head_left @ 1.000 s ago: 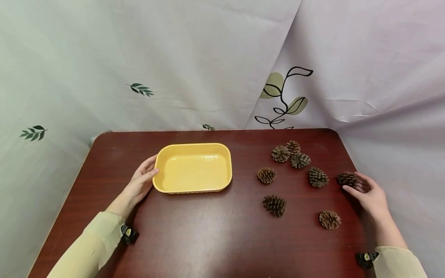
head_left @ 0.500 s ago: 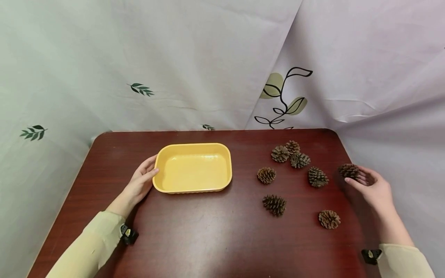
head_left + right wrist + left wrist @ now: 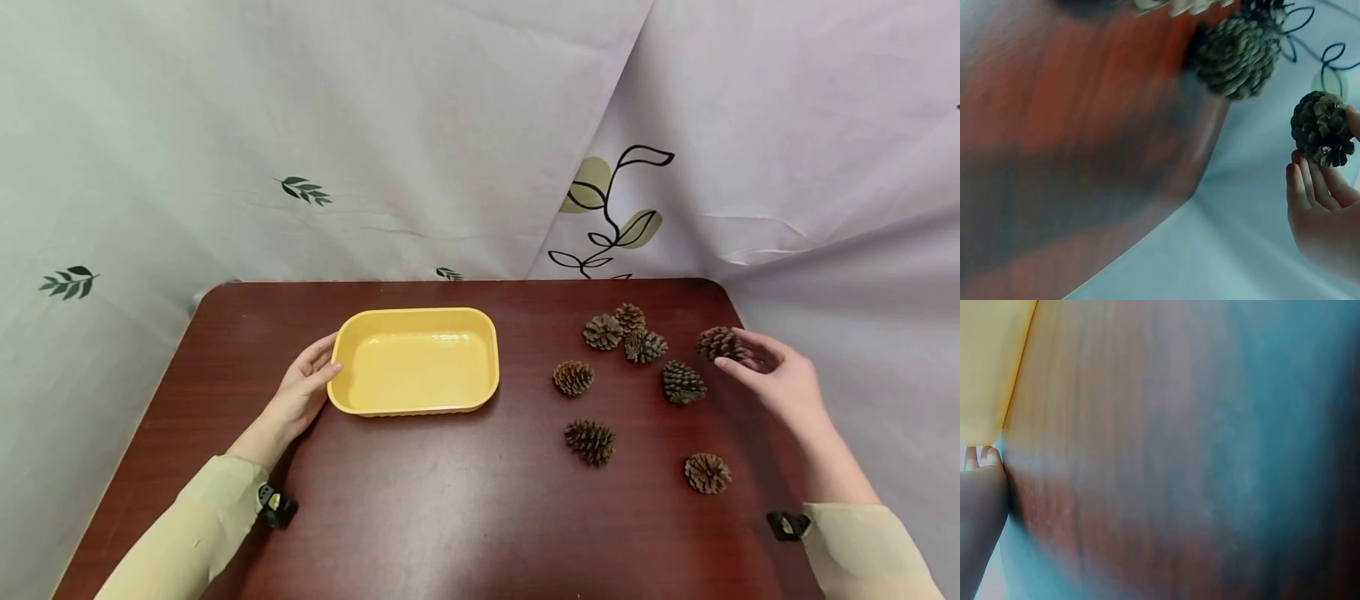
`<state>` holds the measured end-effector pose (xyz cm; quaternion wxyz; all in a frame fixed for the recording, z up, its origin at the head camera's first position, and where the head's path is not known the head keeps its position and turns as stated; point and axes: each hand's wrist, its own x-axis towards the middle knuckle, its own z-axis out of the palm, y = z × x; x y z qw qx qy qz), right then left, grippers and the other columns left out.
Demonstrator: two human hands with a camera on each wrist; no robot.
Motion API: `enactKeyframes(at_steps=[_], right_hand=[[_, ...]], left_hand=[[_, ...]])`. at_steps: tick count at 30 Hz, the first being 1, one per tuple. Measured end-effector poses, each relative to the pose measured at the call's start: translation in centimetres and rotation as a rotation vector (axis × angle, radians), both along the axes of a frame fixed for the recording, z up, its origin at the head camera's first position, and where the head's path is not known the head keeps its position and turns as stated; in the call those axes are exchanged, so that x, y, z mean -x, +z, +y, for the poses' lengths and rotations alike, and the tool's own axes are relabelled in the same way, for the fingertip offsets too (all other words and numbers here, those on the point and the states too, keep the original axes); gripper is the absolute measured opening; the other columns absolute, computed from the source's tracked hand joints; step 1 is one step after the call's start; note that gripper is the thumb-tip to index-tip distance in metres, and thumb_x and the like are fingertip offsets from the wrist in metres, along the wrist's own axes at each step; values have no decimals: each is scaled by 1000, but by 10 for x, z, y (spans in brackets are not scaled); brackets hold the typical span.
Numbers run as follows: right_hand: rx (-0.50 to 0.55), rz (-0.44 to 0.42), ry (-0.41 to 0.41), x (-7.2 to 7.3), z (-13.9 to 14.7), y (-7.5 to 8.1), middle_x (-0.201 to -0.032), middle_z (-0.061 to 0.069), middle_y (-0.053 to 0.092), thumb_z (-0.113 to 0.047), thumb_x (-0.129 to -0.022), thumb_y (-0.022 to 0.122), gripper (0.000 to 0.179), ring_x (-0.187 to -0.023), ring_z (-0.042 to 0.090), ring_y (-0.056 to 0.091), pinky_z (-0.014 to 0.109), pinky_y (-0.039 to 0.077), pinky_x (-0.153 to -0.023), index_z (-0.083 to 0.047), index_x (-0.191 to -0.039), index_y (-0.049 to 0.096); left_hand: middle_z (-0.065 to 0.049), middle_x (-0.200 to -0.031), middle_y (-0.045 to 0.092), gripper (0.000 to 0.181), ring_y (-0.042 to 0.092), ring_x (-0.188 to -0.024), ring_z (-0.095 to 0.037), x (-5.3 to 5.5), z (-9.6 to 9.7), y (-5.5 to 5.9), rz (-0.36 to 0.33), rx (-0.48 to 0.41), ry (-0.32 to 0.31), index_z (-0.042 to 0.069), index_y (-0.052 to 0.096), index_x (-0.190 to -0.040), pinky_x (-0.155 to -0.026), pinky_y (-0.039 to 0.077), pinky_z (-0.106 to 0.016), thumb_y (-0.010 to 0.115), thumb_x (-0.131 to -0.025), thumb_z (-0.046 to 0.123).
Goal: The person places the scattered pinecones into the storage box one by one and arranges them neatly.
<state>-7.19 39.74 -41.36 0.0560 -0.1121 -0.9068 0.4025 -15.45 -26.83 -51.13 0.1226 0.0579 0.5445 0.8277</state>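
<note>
A yellow rectangular dish [image 3: 416,375] stands on the dark red table, left of centre in the head view. My left hand [image 3: 300,387] grips its left end, thumb over the rim and fingers along the outer wall. At the table's right side my right hand [image 3: 787,379] holds a brown pine cone [image 3: 720,344] between thumb and fingers. The right wrist view shows this pine cone [image 3: 1321,128] at the fingertips, raised off the table. Just left of that hand lies another pine cone [image 3: 683,382] on the table.
Three pine cones sit clustered at the back right, one of them a round cone [image 3: 603,332]. Further cones lie nearer: one cone [image 3: 573,378], a longer cone [image 3: 591,442] and a flat round cone [image 3: 707,473]. A pale curtain [image 3: 420,167] hangs behind the table [image 3: 420,517].
My right hand has lifted the pine cone from the right edge of the table and carried it toward the back and left. My left hand has stayed on the dish.
</note>
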Motion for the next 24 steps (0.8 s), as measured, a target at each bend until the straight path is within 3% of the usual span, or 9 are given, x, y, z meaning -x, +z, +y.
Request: enactKeyframes(at_steps=[5,8,12,16,20,23,24], right_hand=[[-4,30,74,12,-24,10,-111,-38,56,-29,-97,80,61,-92,-28,55,-2,47,-79,-3,-149,59],[-2,43,124,22,-40,14,-123,-13,70,-26,-98,80,60,-93,-28,54,-2,46,-82,-2,-148,59],[-9,31,185,32,-60,19,-145,26,62,-26,-98,79,59,-96,-29,50,-2,45,-84,-5,-149,59],[-30,32,233,40,-77,22,-147,24,63,-26,-97,80,58,-100,-26,50,-1,46,-86,-8,-149,61],[-27,32,270,48,-92,24,-148,20,64,-26,-98,80,56,-118,9,70,14,55,-95,-11,-148,61],[-4,24,291,53,-103,24,-148,18,65,-24,-98,80,55,-131,38,66,16,55,-98,-11,-148,62],[3,23,298,54,-106,24,-148,17,65,-23,-97,80,55,-132,39,65,20,56,-100,-11,-148,62]], left_hand=[[11,-134,71,47,68,-120,-2,1,0,-1,-2,-6,0,25,65,-135,-96,58,-18,49,-107,-9],[11,-134,71,46,68,-119,-2,1,-1,-2,-2,-8,1,24,65,-136,-96,58,-18,49,-107,-9],[11,-134,72,47,68,-118,-2,0,-2,-3,4,-11,5,24,65,-135,-94,59,-18,49,-106,-10],[10,-134,72,48,68,-118,-2,-1,-2,-3,12,-14,5,23,66,-135,-95,58,-18,48,-106,-10],[10,-134,72,47,68,-118,-2,0,-2,-2,14,-14,-1,23,65,-136,-94,58,-18,48,-107,-10],[10,-134,71,48,68,-118,-2,1,-1,-2,15,-10,-6,23,65,-137,-94,58,-18,47,-107,-9],[10,-134,71,48,68,-118,-2,1,-1,-2,15,-10,-8,23,65,-137,-94,58,-18,47,-107,-9]])
